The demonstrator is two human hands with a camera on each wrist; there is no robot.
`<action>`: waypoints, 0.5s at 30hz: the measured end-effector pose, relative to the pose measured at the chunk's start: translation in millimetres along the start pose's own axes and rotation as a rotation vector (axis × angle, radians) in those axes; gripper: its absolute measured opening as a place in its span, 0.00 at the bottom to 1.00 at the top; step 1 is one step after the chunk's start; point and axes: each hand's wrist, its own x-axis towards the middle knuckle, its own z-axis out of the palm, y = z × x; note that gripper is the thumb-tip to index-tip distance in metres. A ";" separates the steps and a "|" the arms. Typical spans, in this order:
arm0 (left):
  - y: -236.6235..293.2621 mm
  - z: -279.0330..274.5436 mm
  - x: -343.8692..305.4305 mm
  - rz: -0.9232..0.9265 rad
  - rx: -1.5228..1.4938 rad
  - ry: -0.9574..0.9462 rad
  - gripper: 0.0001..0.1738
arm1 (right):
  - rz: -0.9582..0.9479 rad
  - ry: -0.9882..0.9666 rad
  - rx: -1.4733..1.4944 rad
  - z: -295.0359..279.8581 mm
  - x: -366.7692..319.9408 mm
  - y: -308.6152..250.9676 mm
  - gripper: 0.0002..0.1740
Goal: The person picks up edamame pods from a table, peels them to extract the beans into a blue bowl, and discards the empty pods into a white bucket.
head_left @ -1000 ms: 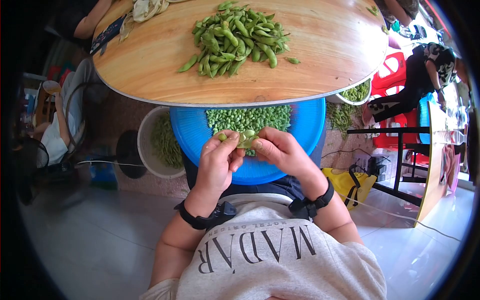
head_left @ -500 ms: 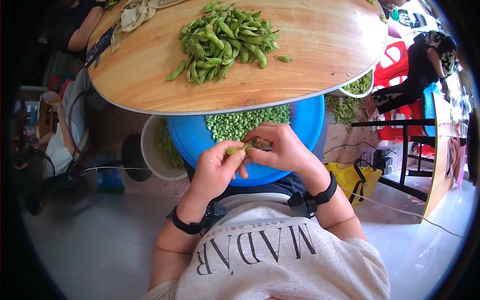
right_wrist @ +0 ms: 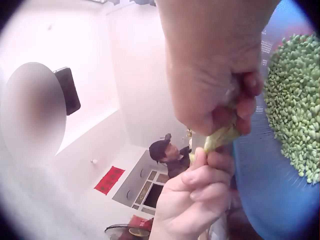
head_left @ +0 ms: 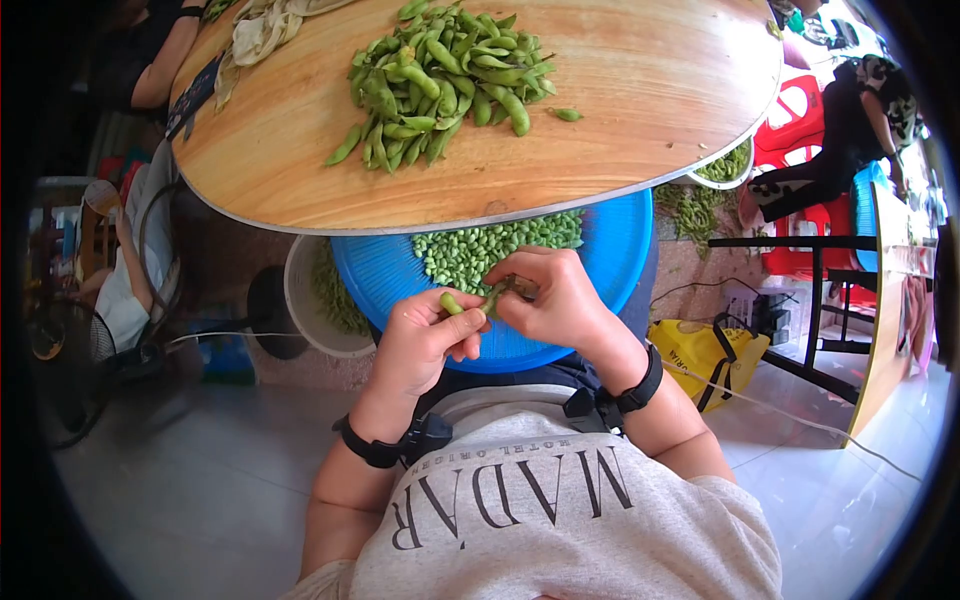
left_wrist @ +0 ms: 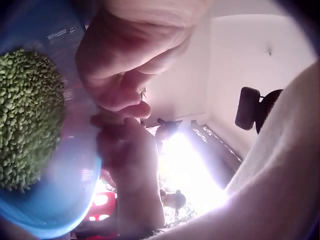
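In the head view my left hand (head_left: 422, 335) pinches a green pod (head_left: 452, 303) between thumb and forefinger. Close beside it, my right hand (head_left: 556, 300) has its fingers curled round another green pod piece (head_left: 494, 296). Both hands are over the near part of a blue basket (head_left: 625, 255) holding shelled green beans (head_left: 470, 250). In the right wrist view a pod (right_wrist: 220, 138) spans the two hands, which nearly touch. A heap of whole pods (head_left: 440, 80) lies on the round wooden table (head_left: 640, 110) above the basket.
A white bucket (head_left: 298, 290) with pods stands left of the basket, and another bucket (head_left: 735, 170) is at the right under the table edge. A yellow bag (head_left: 700, 355) sits on the floor. Cloth (head_left: 262, 35) lies on the table. Other people are at both sides.
Over the last second the pod between my hands has changed shape and position, and my right fingers have curled in more. The head view has shifted, so the table and heap appear further left.
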 end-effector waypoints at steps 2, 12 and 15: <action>-0.1 -1.8 0.4 -0.019 -0.076 0.016 0.07 | 0.061 -0.027 0.032 -5.5 -0.7 0.4 0.12; -3.0 -7.2 0.5 -0.065 -0.067 -0.001 0.07 | -0.101 -0.181 0.169 -18.9 0.4 3.6 0.08; -2.1 -3.9 0.7 -0.072 -0.026 -0.038 0.05 | 0.018 -0.264 0.141 -15.9 2.4 -0.5 0.07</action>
